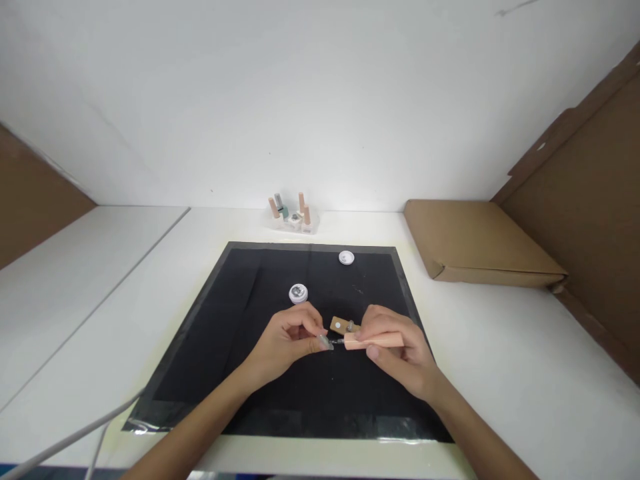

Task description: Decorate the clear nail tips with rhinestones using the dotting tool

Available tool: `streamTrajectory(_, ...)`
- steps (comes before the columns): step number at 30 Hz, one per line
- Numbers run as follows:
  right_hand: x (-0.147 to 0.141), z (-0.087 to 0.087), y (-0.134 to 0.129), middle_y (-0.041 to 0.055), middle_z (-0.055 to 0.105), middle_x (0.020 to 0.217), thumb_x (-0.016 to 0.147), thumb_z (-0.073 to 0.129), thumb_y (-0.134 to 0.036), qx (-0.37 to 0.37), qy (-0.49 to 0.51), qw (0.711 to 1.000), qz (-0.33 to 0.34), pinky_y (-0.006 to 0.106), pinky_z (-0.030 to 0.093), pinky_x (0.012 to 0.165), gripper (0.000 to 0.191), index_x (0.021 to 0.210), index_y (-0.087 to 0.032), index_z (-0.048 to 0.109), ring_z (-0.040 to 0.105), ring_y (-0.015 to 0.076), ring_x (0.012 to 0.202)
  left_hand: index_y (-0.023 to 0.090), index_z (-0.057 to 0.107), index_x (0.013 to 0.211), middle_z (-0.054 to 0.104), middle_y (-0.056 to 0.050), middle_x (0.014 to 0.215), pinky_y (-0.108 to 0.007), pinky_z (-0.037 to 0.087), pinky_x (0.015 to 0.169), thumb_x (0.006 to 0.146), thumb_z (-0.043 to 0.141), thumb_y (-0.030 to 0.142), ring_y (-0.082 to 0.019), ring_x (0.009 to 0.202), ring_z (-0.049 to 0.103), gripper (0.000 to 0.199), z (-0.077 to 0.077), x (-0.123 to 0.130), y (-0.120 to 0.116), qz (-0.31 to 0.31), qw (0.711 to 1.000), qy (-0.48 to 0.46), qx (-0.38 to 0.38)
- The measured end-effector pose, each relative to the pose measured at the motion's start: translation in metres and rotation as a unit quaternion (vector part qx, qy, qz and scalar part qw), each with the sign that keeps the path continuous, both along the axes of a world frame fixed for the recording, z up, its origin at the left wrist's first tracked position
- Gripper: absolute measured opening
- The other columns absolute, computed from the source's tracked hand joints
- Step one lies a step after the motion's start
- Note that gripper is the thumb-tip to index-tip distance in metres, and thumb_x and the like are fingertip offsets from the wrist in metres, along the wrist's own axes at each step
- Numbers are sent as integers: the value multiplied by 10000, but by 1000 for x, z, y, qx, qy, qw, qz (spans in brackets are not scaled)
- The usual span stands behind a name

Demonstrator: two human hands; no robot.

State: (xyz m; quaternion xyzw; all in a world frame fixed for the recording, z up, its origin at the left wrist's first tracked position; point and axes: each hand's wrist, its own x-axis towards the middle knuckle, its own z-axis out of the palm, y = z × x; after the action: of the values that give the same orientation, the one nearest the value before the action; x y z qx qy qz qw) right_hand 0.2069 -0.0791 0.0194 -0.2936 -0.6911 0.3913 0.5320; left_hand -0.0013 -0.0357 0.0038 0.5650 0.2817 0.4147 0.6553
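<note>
My left hand [287, 340] pinches a small, greyish, shiny false nail [326, 343] between thumb and index finger. In my right hand [403, 353] is a nail polish brush [373, 341] with a long pink cap-handle, held almost level. Its dark bristle end points left and meets or nearly meets the false nail; contact is too small to tell. Just behind the brush lies a small tan wooden block [341, 325] with a white dot, partly hidden by my right fingers. A round white jar [299, 293] with grey content sits open beyond my left hand.
A white lid [346, 257] lies farther back on the black mat [210, 347], which is taped down. Behind the mat, a clear tray [285, 225] holds several nail polish bottles. A flat cardboard box [480, 240] is at right; cables [75, 443] run at lower left.
</note>
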Motion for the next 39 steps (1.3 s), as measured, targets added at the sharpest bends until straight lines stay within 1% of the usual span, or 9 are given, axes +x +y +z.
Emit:
streamTrajectory(5,-1,0,1,26,678,727,904,551,-188,8,7,1000,8,301,428,609,130,878,-224,673,547,155,653,130,693,615,585,4,732,-214,495,597,653,824,147,-82,619,581,137,0,0,0,-1,1000,-2,-11)
streamTrajectory(10,-1,-1,1,28,641,751,894,576,-195,-2,3,1000,3,296,416,591,134,965,-226,685,539,150,652,130,698,603,592,2,717,-216,504,594,640,836,165,-87,617,584,147,0,-1,1,-2,1000,-2,-21)
streamTrajectory(15,-2,-2,0,35,706,751,902,564,-192,0,4,1000,22,306,432,620,123,905,-228,682,551,157,663,137,703,606,601,-1,718,-214,504,584,634,838,154,-96,631,597,139,-1,0,1,-1,1000,-6,-25)
streamTrajectory(21,-2,-2,0,35,659,770,905,575,-223,-8,10,1000,11,303,435,610,122,965,-222,682,556,151,664,142,711,590,614,3,703,-196,497,588,616,848,149,-79,616,592,139,-2,0,1,1,1000,-10,-21)
streamTrajectory(27,-3,0,0,33,687,738,917,556,-235,0,18,1000,24,308,448,609,125,895,-220,678,562,153,647,142,717,587,623,-4,709,-207,508,584,595,856,140,-95,631,613,140,-2,-1,1,0,1000,0,-22)
streamTrajectory(31,-3,-1,0,31,645,759,910,576,-255,-12,20,1000,8,301,443,598,123,963,-225,683,556,149,654,139,720,585,623,-6,700,-210,509,588,591,863,159,-88,615,598,144,-1,-1,1,1,1000,8,-21)
streamTrajectory(33,-5,-1,0,30,642,752,899,593,-242,-17,17,1000,14,299,446,598,118,968,-222,686,562,150,655,139,719,580,622,-6,698,-211,513,595,592,864,170,-86,614,597,149,0,-1,0,2,1000,12,-22)
streamTrajectory(36,-6,-2,1,33,672,723,909,574,-239,-14,22,999,28,305,453,596,117,884,-214,686,570,152,632,137,714,574,623,-11,707,-227,528,601,586,869,189,-104,633,615,164,0,-1,0,-1,999,18,-28)
streamTrajectory(39,-6,-2,2,35,683,717,925,551,-268,-11,35,999,27,304,453,590,181,800,-212,670,569,150,621,139,721,580,624,-15,715,-235,533,595,578,872,200,-113,638,620,163,-1,0,-1,-8,999,22,-36)
